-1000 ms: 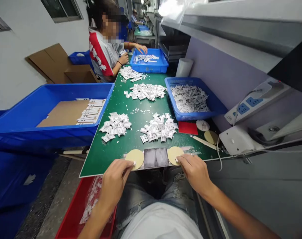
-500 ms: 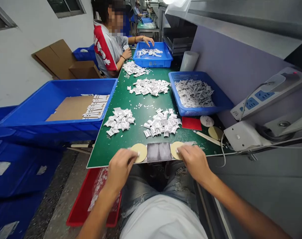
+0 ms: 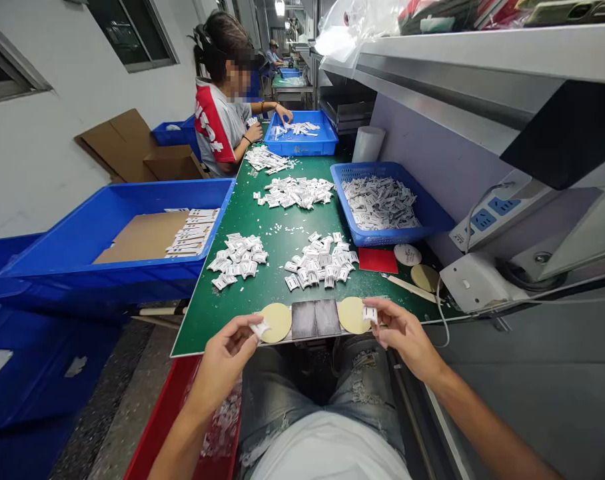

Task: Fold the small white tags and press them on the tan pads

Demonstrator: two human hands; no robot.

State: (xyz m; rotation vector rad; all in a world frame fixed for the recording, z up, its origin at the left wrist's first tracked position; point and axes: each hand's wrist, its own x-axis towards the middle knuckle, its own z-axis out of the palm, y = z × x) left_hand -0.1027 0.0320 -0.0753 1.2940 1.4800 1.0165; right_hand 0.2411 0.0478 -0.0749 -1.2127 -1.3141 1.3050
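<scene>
My left hand (image 3: 232, 347) pinches a small white plastic piece (image 3: 260, 328) at the edge of the left round yellowish pad (image 3: 277, 323). Between finger and thumb of my right hand (image 3: 400, 333) is another small white plastic piece (image 3: 370, 315) with a dark slot mark, beside the right round yellowish pad (image 3: 351, 316). Two dark grey square pads (image 3: 316, 319) lie side by side between the round ones, along the front edge of the table. Beyond them sit a left pile of white pieces (image 3: 240, 259) and a right pile of white pieces (image 3: 322, 261).
A blue basket (image 3: 427, 223) full of white pieces stands at the right, near a red square (image 3: 377, 260) and a knife-like tool (image 3: 411, 288). On the left is a large blue bin (image 3: 107, 270). A co-worker (image 3: 220, 113) reaches into a blue tray (image 3: 302, 147) at the far end.
Both hands have turned and opened outward from the round pads, bringing the white pieces into plainer view. The camera has tilted up slightly. The co-worker's hand has moved lower over the tray.
</scene>
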